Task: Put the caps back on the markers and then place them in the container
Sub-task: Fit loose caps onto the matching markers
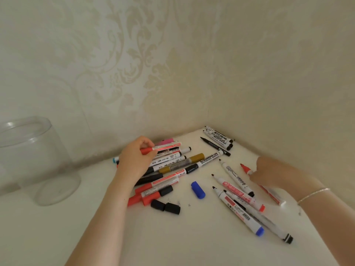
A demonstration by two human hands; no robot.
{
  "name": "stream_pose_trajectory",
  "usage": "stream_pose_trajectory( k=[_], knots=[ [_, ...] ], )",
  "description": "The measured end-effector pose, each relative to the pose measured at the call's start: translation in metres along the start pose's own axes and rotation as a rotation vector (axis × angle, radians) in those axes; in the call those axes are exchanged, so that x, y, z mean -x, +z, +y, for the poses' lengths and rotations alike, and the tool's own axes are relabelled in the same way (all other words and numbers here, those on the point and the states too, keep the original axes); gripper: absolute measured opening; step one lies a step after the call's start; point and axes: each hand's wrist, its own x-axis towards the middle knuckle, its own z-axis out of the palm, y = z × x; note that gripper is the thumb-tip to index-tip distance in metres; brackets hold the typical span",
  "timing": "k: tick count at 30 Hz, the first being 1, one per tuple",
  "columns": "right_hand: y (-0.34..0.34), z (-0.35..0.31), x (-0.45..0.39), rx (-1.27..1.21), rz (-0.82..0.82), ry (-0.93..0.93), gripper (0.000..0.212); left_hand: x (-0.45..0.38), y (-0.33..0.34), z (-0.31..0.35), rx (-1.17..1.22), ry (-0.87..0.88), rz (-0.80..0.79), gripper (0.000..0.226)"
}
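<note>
**Capped red marker in one hand, uncapped red one under the other**

The left hand (134,158) pinches a red-capped marker (163,148) between thumb and fingers, lifted just above the heap of capped markers (172,166) that lies toward the table's back edge. The right hand (267,171) has its fingers curled down onto an uncapped red marker (247,169) near the right edge; it seems to grip the barrel just behind the nib, though the fingertips are hidden.

Other open markers (238,198) lie fanned out in front of that hand, and more sit in the back corner (217,139). Loose caps rest on the table (172,237): a blue cap (198,190) near the middle and two black caps (165,206) beside the heap.

To do this step well, each cap's colour should probably be matched to its nib, then pushed on straight until seated, keeping fingers off the wet tip.

The clear container (38,160) stands upright at the left edge, well apart from the markers. No marker can be seen inside it, so the capped one in the left hand looks ready to go there.
</note>
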Motion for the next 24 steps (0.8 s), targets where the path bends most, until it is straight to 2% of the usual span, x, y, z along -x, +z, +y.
stream_pose_trajectory(
  k=[3,5,7,11,14,17,20,22,24],
  knots=[
    [0.007,-0.002,-0.001,0.065,-0.022,-0.003,0.025,0.0,0.004,-0.007,-0.114,0.017,0.091,0.019],
    [0.012,-0.002,-0.003,0.076,0.023,-0.012,0.017,0.0,0.007,-0.009,-0.163,0.025,0.101,0.017],
    [0.013,-0.005,-0.005,0.012,0.102,-0.019,0.011,0.001,0.009,-0.011,-0.145,0.034,0.075,0.011],
    [0.009,-0.021,0.001,-0.233,0.227,-0.152,0.016,0.002,0.009,-0.009,-0.119,0.068,0.006,0.012],
    [0.006,-0.045,0.012,-0.383,0.177,-0.276,0.016,0.001,0.006,-0.006,-0.159,0.094,-0.032,0.019],
    [0.007,-0.069,0.02,-0.537,0.116,-0.341,0.017,0.003,-0.001,-0.002,-0.223,0.09,-0.063,0.015],
    [0.01,-0.086,0.025,-0.669,0.065,-0.398,0.014,0.012,-0.014,0.003,-0.175,0.115,-0.087,0.013],
    [0.011,-0.094,0.028,-0.789,0.029,-0.413,0.012,0.023,-0.029,0.007,-0.137,0.106,-0.197,0.013],
    [0.012,-0.099,0.03,-0.99,-0.047,-0.386,0.014,0.033,-0.043,0.01,-0.133,0.052,-0.426,0.016]
  ],
)
